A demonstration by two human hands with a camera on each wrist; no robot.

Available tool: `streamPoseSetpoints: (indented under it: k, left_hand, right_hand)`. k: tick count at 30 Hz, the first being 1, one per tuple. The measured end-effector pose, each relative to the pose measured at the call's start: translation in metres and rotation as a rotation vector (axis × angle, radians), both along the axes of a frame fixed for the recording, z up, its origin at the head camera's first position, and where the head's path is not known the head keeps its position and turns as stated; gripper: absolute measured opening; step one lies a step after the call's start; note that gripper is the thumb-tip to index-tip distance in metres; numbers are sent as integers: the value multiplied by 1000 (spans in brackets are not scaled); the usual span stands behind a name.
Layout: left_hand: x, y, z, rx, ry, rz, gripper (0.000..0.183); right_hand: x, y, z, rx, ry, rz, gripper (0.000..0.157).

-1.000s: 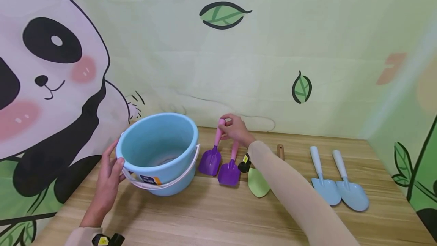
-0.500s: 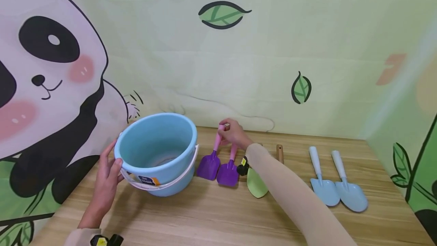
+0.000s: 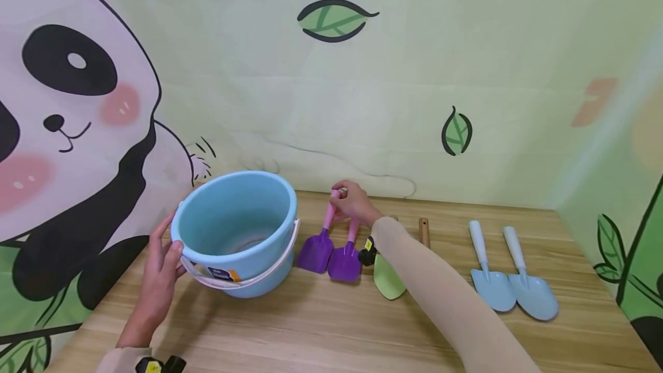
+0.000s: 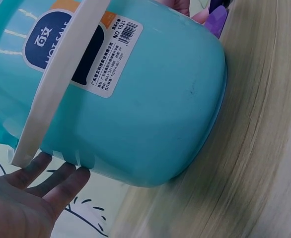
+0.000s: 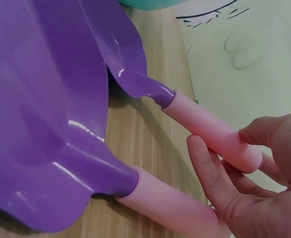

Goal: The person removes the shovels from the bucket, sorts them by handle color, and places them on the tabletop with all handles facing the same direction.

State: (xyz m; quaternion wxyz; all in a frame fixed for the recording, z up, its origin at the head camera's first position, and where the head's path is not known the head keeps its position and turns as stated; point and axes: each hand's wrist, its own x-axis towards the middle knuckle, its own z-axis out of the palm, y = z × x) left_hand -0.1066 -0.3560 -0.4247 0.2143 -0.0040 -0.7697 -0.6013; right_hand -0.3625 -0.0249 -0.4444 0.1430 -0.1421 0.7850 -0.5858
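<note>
My left hand (image 3: 157,284) holds the light blue bucket (image 3: 230,269) at its left side, with the thumb by the rim and the fingers (image 4: 68,186) against the wall below the white handle (image 4: 61,74). The right hand (image 3: 354,203) pinches the pink handle (image 5: 210,129) of the left purple toy shovel (image 3: 316,252) between thumb and fingers. A second purple shovel (image 3: 345,263) lies close beside it, its pink grip (image 5: 170,203) near the same hand. In the head view, my forearm hides part of a green trowel (image 3: 388,281).
A wooden handle end (image 3: 424,229) shows just beyond the right sleeve. Two light blue shovels (image 3: 494,289) lie side by side on the right of the wooden table (image 3: 331,332). A wall cloth (image 3: 404,85) with a panda print stands behind the table.
My right hand came slightly down and toward me with the left purple shovel early on, then stayed nearly still. The left hand and bucket have hardly moved.
</note>
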Motion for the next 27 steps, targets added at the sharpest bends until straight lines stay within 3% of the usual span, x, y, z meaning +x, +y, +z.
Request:
streamPoseSetpoints:
  k: [27]
  left_hand:
    - [1, -2, 0, 5, 2, -4, 56]
  right_hand:
    - [4, -6, 5, 99, -31, 23, 53]
